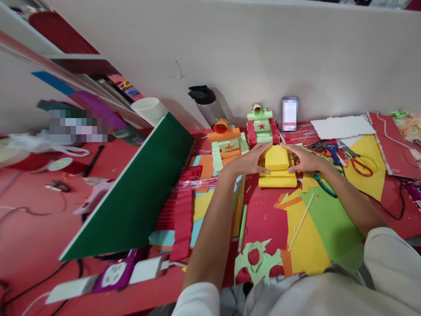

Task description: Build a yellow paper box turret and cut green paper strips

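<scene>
A yellow paper tank model (277, 159), built of a block and rolled paper, sits on the table in front of me. My left hand (250, 159) grips its left side, and my right hand (305, 160) grips the right, thumbs at the near edge. Parts of the model's sides are hidden behind my fingers. Just beyond stands a light green and red paper tank (262, 127) with a red star. To its left is an orange and light green paper tank (226, 145). Both of these have a rolled paper tube on top.
A green board (138, 197) leans at left beside a bottle (208, 105). Scissors (360, 162), a blue glue gun (334, 151) and a phone (290, 114) lie or stand to the right. Paper scraps (258, 263), coloured sheets (335, 219) and a wooden stick (301, 222) are near me.
</scene>
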Tool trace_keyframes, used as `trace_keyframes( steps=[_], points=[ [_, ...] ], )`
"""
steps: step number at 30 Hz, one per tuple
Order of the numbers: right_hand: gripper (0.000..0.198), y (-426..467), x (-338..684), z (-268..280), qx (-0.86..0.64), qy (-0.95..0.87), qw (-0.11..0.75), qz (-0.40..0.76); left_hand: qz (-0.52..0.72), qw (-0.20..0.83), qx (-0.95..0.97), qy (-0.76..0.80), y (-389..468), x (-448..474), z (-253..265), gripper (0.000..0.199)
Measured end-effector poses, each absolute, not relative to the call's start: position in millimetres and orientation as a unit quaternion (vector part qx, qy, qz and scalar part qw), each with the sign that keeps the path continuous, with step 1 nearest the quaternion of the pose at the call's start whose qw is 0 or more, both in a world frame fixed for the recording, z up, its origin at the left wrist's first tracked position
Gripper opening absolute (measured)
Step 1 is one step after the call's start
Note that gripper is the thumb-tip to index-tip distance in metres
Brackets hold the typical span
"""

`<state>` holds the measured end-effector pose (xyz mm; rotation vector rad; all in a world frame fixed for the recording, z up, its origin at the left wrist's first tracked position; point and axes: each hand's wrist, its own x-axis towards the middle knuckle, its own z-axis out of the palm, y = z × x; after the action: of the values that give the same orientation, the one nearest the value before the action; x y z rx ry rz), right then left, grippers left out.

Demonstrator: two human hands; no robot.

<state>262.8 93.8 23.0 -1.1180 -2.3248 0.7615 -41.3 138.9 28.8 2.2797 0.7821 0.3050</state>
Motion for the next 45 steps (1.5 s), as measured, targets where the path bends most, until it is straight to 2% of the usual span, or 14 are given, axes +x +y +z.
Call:
trace_keyframes(
  steps=[3, 5, 7, 11, 15, 20, 25, 30, 34, 40, 45],
  points=[
    [0.083, 90.6, 262.2, 41.9, -0.395, -0.829, 0.278, 0.282, 0.116, 0.353, 0.874, 0.314, 135.1, -46.6, 37.4, 0.118],
    [0.069, 89.6, 254.2, 55.9, -0.415, -0.811, 0.313, 0.271, 0.144, 0.35, 0.864, 0.331, 132.8, -52.2, 45.1, 0.104],
    [0.066, 91.0, 238.4, 65.7, -0.433, -0.811, 0.31, 0.241, 0.169, 0.33, 0.858, 0.355, 131.4, -57.6, 53.2, 0.085],
    [0.065, 98.8, 197.7, 65.6, -0.437, -0.863, 0.215, 0.136, 0.098, 0.28, 0.86, 0.414, 131.2, -61.4, 65.2, 0.059],
    [0.062, 101.9, 175.5, 53.0, -0.455, -0.881, 0.107, 0.072, -0.035, 0.295, 0.856, 0.424, 129.9, -54.3, 67.4, 0.038],
    [0.065, 98.9, 174.4, 48.3, -0.481, -0.875, 0.055, 0.019, -0.151, 0.36, 0.804, 0.448, 124.2, -42.4, 67.1, 0.037],
    [0.065, 96.2, 172.7, 52.9, -0.505, -0.863, 0.03, 0.008, -0.144, 0.445, 0.757, 0.456, 120.9, -39.4, 67.2, 0.042],
    [0.064, 97.0, 171.3, 50.7, -0.497, -0.868, 0.019, -0.004, -0.138, 0.466, 0.747, 0.454, 124.1, -39.4, 61.2, 0.044],
    [0.061, 104.9, 175.3, 47.7, -0.484, -0.87, 0.074, 0.051, -0.132, 0.476, 0.746, 0.447, 125.8, -41.0, 59.6, 0.04],
    [0.061, 105.0, 209.2, 56.5, -0.506, -0.813, 0.233, 0.166, -0.083, 0.461, 0.741, 0.48, 130.3, -49.7, 56.6, 0.041],
    [0.079, 75.3, 243.3, 40.1, -0.563, -0.76, 0.224, 0.236, 0.008, 0.47, 0.744, 0.474, 136.5, -44.7, 41.3, 0.032]
  ],
)
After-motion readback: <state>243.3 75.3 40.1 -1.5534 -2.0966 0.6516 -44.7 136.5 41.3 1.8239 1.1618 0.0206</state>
